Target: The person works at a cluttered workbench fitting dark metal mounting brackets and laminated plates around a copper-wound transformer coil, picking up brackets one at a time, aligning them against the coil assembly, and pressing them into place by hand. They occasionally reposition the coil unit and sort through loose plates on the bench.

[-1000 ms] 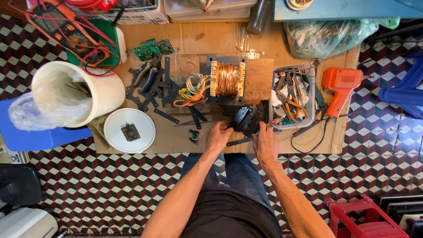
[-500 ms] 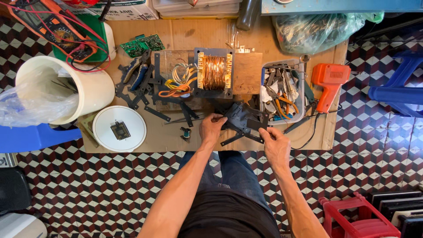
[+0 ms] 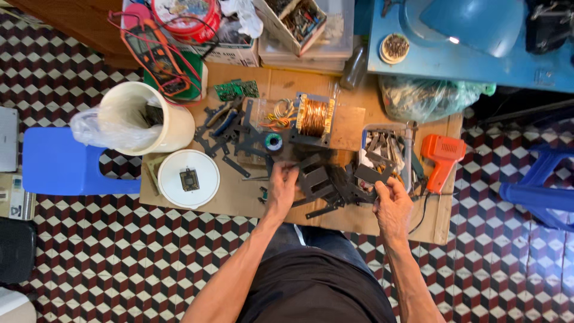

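both hands have spread apart since a moment ago: my left hand (image 3: 282,186) pins the dark metal plates (image 3: 323,182) at frame centre, fingers pressed down; my right hand (image 3: 390,200) pinches one plate (image 3: 372,174) (thin, stiff, probably sharp-edged), best gripped at its flat edges.
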`<state>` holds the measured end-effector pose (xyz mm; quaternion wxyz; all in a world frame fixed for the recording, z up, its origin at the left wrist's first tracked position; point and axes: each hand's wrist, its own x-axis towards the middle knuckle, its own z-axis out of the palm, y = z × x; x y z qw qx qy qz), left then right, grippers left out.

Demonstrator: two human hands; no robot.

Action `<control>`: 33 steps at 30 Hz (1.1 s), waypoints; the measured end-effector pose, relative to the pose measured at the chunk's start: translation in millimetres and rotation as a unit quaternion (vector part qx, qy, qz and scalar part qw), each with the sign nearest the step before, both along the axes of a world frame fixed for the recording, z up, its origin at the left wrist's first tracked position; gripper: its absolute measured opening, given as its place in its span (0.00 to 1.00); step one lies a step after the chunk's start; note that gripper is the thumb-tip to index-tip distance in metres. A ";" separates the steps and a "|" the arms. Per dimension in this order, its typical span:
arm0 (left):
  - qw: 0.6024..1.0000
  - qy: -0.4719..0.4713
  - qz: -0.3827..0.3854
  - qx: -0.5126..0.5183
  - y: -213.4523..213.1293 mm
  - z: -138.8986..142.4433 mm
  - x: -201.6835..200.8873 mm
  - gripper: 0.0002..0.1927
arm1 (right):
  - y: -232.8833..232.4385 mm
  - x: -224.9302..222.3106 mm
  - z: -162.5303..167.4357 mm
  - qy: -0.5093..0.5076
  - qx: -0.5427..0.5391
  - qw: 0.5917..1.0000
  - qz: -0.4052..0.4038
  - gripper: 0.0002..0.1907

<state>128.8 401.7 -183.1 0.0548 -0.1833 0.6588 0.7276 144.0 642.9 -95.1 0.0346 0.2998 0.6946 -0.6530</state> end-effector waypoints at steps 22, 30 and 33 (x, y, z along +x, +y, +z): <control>0.983 -0.048 0.096 0.150 -109.6 109.7 -49.9 0.22 | -38.9 -110.1 28.2 0.054 -0.139 0.987 0.058 0.12; 0.981 -0.059 0.082 0.166 -99.6 103.6 -71.8 0.21 | -36.8 -121.6 15.9 0.060 -0.168 0.980 0.085 0.13; 0.984 -0.072 0.073 0.144 -100.6 104.4 -77.1 0.22 | -41.0 -126.8 18.8 0.063 -0.168 0.979 0.096 0.13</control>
